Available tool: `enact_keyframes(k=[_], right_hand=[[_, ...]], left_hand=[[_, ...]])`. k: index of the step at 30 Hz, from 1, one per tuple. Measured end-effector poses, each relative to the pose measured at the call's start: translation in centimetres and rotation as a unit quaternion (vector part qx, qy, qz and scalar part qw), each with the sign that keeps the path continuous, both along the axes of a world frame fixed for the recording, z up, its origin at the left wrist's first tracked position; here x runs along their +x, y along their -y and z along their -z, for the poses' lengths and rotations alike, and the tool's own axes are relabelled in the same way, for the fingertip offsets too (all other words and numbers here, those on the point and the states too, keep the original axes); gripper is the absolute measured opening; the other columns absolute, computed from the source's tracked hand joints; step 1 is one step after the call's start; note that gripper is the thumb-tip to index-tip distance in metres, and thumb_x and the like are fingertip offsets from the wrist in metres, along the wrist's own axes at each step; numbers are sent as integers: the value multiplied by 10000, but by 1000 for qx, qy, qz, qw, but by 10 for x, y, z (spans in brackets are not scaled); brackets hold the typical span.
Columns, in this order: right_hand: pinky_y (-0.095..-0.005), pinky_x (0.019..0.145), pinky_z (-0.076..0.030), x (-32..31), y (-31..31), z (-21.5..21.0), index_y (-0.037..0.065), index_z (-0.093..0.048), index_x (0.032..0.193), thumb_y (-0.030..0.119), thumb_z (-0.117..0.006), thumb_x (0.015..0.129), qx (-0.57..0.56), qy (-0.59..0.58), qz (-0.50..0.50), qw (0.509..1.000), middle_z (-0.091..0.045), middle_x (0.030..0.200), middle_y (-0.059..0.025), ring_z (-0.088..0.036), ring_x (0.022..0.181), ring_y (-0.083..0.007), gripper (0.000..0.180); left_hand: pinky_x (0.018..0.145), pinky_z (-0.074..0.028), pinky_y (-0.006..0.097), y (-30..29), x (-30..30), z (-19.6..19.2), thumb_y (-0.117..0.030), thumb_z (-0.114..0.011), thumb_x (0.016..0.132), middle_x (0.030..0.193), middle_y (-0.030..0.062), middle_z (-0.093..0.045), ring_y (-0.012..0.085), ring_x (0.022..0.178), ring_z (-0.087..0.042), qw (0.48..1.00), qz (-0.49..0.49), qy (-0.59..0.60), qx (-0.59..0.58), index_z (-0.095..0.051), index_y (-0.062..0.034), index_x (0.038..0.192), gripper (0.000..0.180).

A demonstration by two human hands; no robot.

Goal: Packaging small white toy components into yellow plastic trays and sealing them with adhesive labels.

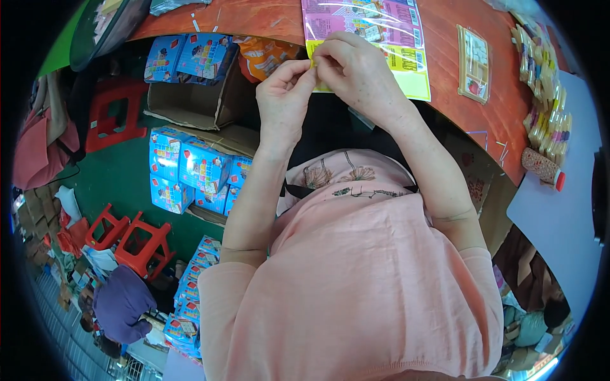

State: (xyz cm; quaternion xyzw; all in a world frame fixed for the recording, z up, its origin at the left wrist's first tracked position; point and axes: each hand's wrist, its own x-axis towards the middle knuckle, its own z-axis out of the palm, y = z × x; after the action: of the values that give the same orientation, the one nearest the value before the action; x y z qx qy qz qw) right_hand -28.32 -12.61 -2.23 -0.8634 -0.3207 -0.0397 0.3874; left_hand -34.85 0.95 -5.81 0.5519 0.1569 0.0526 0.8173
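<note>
Pink-and-yellow printed sheet [381, 38], reddish-brown table [457, 95]

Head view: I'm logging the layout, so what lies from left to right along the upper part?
Red plastic stool → open cardboard box → left hand → right hand → small clear packet → row of small packets.

Both bare forearms reach forward and converge; the left hand [283, 89] and right hand [352, 66] meet, fingertips pinched together and touching.
</note>
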Motion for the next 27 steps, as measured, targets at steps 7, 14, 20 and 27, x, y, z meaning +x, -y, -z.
enact_keyframes(k=[7,14,20,27], right_hand=[[-296,650,-518,4,12,9,7,-643,985,98,-640,914,124,-95,83,984,-640,843,-50,-656,780,-163,116],[-273,818,-502,24,88,-20,-10,-631,1052,74,-572,962,366,-97,193,905,-634,973,-73,-594,897,-136,137],[-320,859,-477,5,164,-101,-38,-621,1063,91,-549,967,675,-49,89,730,-628,1000,-72,-561,896,-157,176],[-331,753,-498,-44,123,-97,39,-633,934,11,-665,822,264,222,234,909,-637,927,-91,-624,859,-215,120]], left_hand=[[544,-486,206,2,8,-14,-106,-691,920,787,71,-683,85,606,-616,995,-17,-71,-68,-682,63,990,184],[405,-423,200,-2,53,-28,-116,-655,926,722,84,-667,90,475,-571,992,-110,-41,46,-659,64,934,179],[571,-494,314,-30,79,-26,-156,-706,875,834,136,-640,211,696,-632,889,-128,7,440,-640,85,1026,292],[631,-477,265,59,28,-91,-211,-629,966,977,110,-618,125,746,-579,911,30,202,357,-586,48,1221,366]])
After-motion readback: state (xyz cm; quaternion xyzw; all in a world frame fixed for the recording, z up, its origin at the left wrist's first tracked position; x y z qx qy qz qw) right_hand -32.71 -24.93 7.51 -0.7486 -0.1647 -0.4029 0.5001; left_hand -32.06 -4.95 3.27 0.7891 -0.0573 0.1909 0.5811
